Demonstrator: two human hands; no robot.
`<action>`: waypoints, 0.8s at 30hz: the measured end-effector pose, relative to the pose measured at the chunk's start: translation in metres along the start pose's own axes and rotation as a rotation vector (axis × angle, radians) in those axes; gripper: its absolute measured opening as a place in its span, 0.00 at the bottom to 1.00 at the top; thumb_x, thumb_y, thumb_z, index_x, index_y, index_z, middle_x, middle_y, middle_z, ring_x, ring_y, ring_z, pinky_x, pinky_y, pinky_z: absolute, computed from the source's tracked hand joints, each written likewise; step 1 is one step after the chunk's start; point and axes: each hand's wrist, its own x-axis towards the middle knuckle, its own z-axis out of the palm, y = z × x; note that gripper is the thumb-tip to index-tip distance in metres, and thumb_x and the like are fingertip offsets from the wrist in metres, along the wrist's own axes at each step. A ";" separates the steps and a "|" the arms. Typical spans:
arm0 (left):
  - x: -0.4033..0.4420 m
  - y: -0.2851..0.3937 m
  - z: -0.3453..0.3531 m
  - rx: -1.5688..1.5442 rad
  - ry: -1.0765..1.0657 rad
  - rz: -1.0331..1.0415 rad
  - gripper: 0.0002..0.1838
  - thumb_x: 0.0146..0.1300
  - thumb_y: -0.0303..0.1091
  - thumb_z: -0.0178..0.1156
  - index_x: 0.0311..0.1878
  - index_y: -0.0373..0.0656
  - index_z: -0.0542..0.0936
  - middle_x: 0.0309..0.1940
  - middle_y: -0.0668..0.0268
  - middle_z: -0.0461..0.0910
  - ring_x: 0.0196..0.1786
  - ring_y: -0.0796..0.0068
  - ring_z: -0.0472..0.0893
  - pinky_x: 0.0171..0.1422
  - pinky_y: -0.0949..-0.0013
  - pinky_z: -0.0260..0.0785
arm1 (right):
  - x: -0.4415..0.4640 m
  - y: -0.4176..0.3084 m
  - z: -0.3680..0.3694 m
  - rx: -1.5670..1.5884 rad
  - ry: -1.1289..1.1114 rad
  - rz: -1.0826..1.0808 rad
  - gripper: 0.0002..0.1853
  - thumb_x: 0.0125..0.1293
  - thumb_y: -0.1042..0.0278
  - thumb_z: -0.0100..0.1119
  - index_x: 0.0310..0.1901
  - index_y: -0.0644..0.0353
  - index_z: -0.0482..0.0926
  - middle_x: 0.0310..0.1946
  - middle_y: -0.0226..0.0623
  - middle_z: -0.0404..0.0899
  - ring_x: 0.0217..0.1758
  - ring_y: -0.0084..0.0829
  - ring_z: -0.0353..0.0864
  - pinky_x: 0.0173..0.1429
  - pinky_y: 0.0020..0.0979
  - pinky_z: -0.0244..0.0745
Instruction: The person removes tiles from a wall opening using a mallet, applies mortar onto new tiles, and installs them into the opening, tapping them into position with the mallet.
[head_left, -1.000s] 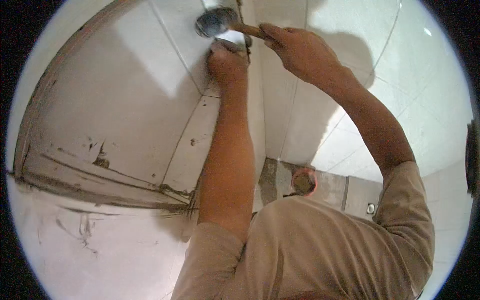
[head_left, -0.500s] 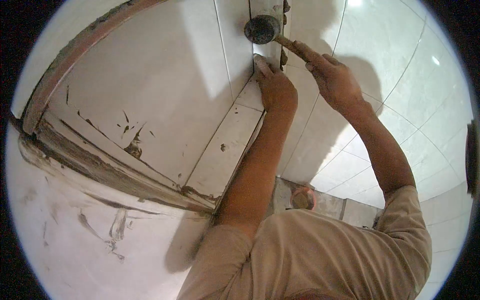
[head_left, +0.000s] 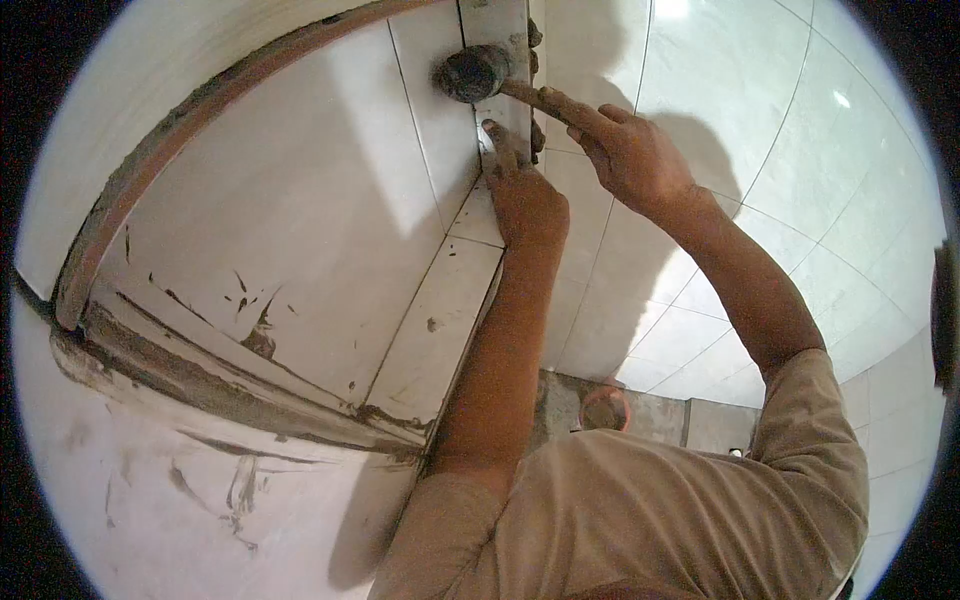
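My right hand (head_left: 645,165) is wrapped round the wooden handle of a black rubber mallet (head_left: 472,76). The mallet's round head, slightly blurred, is over a narrow pale tile strip (head_left: 497,25) at the top; whether it touches is unclear. Just below the head, my left hand (head_left: 530,205) rests against the strip with its fingers stretched out and nothing held. Another strip tile (head_left: 430,330) with mortar smudges continues below my left hand, alongside the forearm.
Dark mortar lumps (head_left: 537,135) stick out along the strip's right edge. Large mortar-smeared tiles (head_left: 290,190) lie to the left, bordered by a curved reddish edge (head_left: 190,130). A tiled wall (head_left: 740,75) stands at right. A reddish round container (head_left: 606,408) sits on the grey floor below.
The view has shifted, so most things sit further left. The mallet head has moved left and slightly down over the strip. My left fingers are a little more spread.
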 end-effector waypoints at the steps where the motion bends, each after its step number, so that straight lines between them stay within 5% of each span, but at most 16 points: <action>1: 0.001 -0.002 0.004 0.042 0.075 0.013 0.26 0.63 0.34 0.59 0.58 0.21 0.80 0.81 0.38 0.48 0.79 0.47 0.58 0.80 0.52 0.53 | 0.000 0.002 0.000 -0.002 0.001 0.001 0.30 0.75 0.64 0.54 0.76 0.28 0.64 0.39 0.48 0.81 0.37 0.55 0.84 0.37 0.53 0.82; 6: -0.001 0.005 0.005 0.085 0.220 0.030 0.27 0.63 0.32 0.60 0.61 0.20 0.78 0.81 0.33 0.46 0.81 0.44 0.56 0.83 0.50 0.49 | 0.008 0.015 0.000 -0.013 -0.003 -0.001 0.29 0.75 0.62 0.56 0.75 0.29 0.66 0.37 0.47 0.81 0.36 0.55 0.84 0.36 0.52 0.81; 8: 0.003 0.004 0.003 0.114 0.119 0.080 0.35 0.68 0.31 0.56 0.72 0.17 0.60 0.76 0.25 0.50 0.81 0.27 0.45 0.85 0.41 0.42 | 0.007 0.011 -0.002 0.004 0.006 -0.014 0.29 0.75 0.62 0.56 0.75 0.28 0.66 0.37 0.47 0.81 0.36 0.55 0.84 0.37 0.52 0.81; 9: 0.003 0.004 0.008 0.111 0.116 0.084 0.35 0.68 0.31 0.56 0.72 0.17 0.60 0.76 0.25 0.50 0.81 0.27 0.45 0.85 0.41 0.42 | 0.005 0.008 -0.005 0.018 0.014 -0.027 0.29 0.75 0.62 0.56 0.75 0.28 0.66 0.37 0.47 0.81 0.36 0.54 0.84 0.37 0.52 0.81; 12: 0.007 0.008 0.009 -0.256 0.274 -0.008 0.35 0.71 0.33 0.55 0.75 0.21 0.59 0.75 0.23 0.50 0.80 0.25 0.49 0.86 0.41 0.41 | 0.002 0.006 -0.008 0.049 0.023 -0.032 0.29 0.76 0.61 0.56 0.75 0.28 0.66 0.36 0.46 0.81 0.36 0.53 0.85 0.37 0.52 0.82; 15: 0.008 0.012 0.004 -0.286 0.345 0.054 0.37 0.73 0.37 0.55 0.78 0.28 0.55 0.75 0.22 0.51 0.79 0.23 0.52 0.85 0.40 0.44 | 0.003 0.005 -0.012 0.065 0.012 0.036 0.29 0.75 0.62 0.57 0.75 0.28 0.66 0.36 0.44 0.81 0.38 0.53 0.85 0.38 0.52 0.82; 17: 0.009 0.014 0.003 -0.215 0.353 -0.028 0.38 0.74 0.43 0.55 0.83 0.46 0.54 0.78 0.27 0.47 0.75 0.27 0.62 0.78 0.40 0.57 | 0.003 0.009 -0.011 0.097 0.023 0.004 0.30 0.74 0.63 0.57 0.75 0.28 0.66 0.36 0.44 0.81 0.38 0.53 0.85 0.38 0.51 0.83; 20: 0.009 0.013 -0.001 -0.269 0.302 0.000 0.40 0.73 0.42 0.57 0.82 0.37 0.53 0.75 0.22 0.52 0.79 0.24 0.52 0.84 0.39 0.47 | 0.010 0.018 -0.012 0.056 0.004 -0.024 0.31 0.73 0.65 0.58 0.75 0.28 0.66 0.37 0.45 0.81 0.39 0.52 0.86 0.39 0.51 0.83; 24: 0.011 0.012 -0.006 -0.258 0.301 -0.010 0.41 0.73 0.44 0.58 0.82 0.39 0.53 0.75 0.23 0.52 0.79 0.24 0.52 0.82 0.39 0.50 | 0.009 0.010 -0.016 -0.024 -0.049 -0.027 0.32 0.72 0.66 0.57 0.76 0.28 0.65 0.37 0.46 0.81 0.38 0.53 0.86 0.39 0.51 0.84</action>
